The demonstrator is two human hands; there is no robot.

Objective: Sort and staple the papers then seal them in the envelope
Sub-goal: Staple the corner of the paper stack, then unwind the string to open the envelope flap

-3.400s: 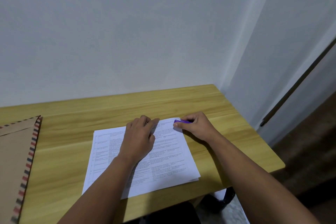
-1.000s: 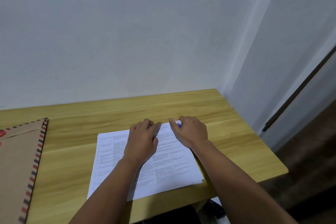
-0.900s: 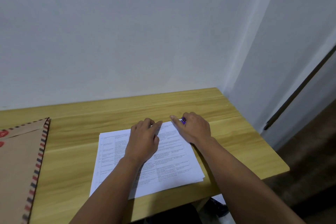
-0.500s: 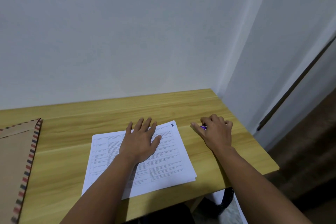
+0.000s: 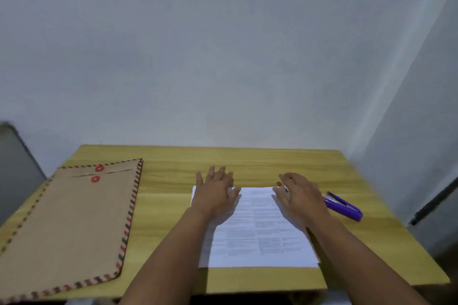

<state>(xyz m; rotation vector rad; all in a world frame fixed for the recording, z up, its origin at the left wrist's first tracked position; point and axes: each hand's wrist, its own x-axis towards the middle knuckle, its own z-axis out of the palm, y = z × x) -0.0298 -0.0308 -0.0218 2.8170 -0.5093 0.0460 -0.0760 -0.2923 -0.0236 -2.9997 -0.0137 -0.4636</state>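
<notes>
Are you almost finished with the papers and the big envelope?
About halfway. The purple stapler lies on the desk, out of hand, so stapling looks done, though no staple shows. Now the left hand and right hand lie flat on the papers. Left: slipping them into the brown envelope and sealing it.

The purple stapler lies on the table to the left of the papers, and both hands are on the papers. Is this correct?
Not quite. In the head view the purple stapler lies right of the papers, beside the right hand. The left hand is on them too.
</notes>
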